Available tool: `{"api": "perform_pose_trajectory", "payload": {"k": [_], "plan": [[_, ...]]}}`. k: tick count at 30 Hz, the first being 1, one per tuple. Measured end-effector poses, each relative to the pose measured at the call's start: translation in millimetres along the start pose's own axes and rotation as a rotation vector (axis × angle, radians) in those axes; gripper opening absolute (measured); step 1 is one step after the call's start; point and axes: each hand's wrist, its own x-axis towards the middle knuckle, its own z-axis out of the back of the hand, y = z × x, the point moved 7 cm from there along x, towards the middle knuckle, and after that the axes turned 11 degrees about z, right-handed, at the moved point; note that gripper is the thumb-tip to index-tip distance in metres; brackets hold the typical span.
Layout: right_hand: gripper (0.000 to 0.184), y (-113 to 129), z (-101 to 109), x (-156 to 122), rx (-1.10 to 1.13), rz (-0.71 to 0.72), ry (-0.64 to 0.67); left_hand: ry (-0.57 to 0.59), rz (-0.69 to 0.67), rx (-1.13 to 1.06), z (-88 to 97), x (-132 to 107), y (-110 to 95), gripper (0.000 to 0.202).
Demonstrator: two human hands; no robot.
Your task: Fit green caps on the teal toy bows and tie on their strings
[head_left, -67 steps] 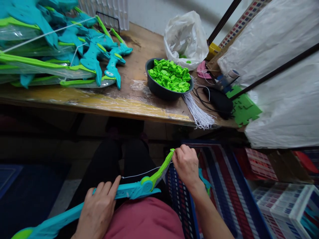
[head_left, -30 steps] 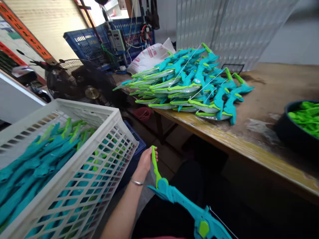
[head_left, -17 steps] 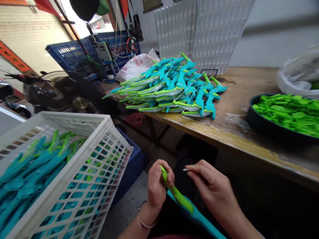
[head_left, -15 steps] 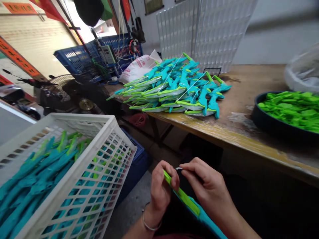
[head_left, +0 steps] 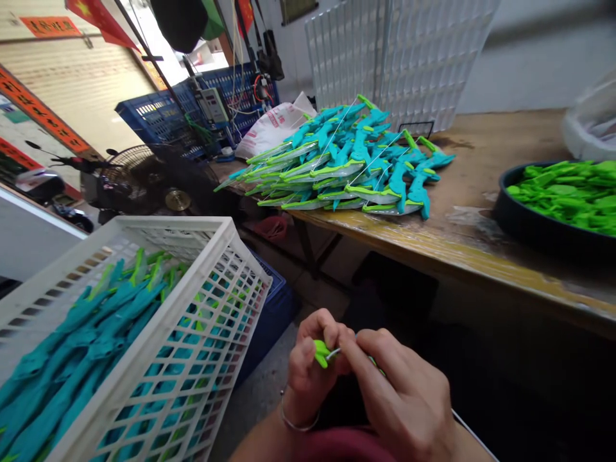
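Observation:
My left hand (head_left: 308, 369) is closed around the bright green tip of a toy bow (head_left: 320, 353), which pokes out between thumb and fingers. Most of the bow is hidden behind my hands. A short piece of white string (head_left: 333, 353) runs from the green tip to the fingers of my right hand (head_left: 404, 398), which pinch it. Both hands touch each other, low in front of my body. Beyond them, a pile of teal and green toy bows (head_left: 356, 151), some with white strings stretched across, lies on the wooden table (head_left: 500, 144).
At the left stands a white plastic crate (head_left: 192, 282) filled with teal and green toy parts. A dark round tub (head_left: 510, 212) of green parts is on the table at the right. A blue crate (head_left: 269, 314) sits on the floor behind the white one.
My right hand has moved in against my left, bringing the string to the green tip. The bow has turned, so its tip now faces me and its long body is mostly hidden.

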Motion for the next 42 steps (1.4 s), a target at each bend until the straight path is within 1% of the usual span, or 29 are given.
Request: {"api": "perform_pose_trajectory", "payload": {"k": [8,13,18,24,26,31,35,40,41,42], "plan": [[0.023,3,3,2,0.027,0.001,-0.004,-0.037,0.033,0.022,1.1,-3,4,0.041],[0.029,9,2,-1,-0.013,0.049,0.024,-0.002,0.024,-0.025,3.1,-6,4,0.035],[0.033,10,1,-3,-0.008,0.109,0.021,0.017,0.022,-0.022,3.4,-5,1,0.036],[0.031,7,-1,-3,-0.028,0.101,0.049,0.037,0.025,-0.021,3.6,-3,3,0.037],[0.033,6,0,-3,-0.038,0.093,0.040,0.037,0.031,-0.030,3.9,-3,4,0.037],[0.036,7,-4,-6,-0.021,0.110,0.103,-0.012,0.048,-0.003,7.2,-1,5,0.038],[0.039,7,-1,-8,-0.017,0.110,0.071,-0.015,0.041,0.008,8.3,0,7,0.040],[0.037,8,-5,-4,-0.003,0.121,0.170,-0.041,0.042,-0.006,12.1,-3,10,0.039],[0.037,8,-5,-2,0.006,0.124,0.168,-0.044,0.057,-0.012,12.4,-3,11,0.038],[0.037,8,-5,0,0.017,0.129,0.140,-0.051,0.069,-0.016,12.9,-3,12,0.038]]}}
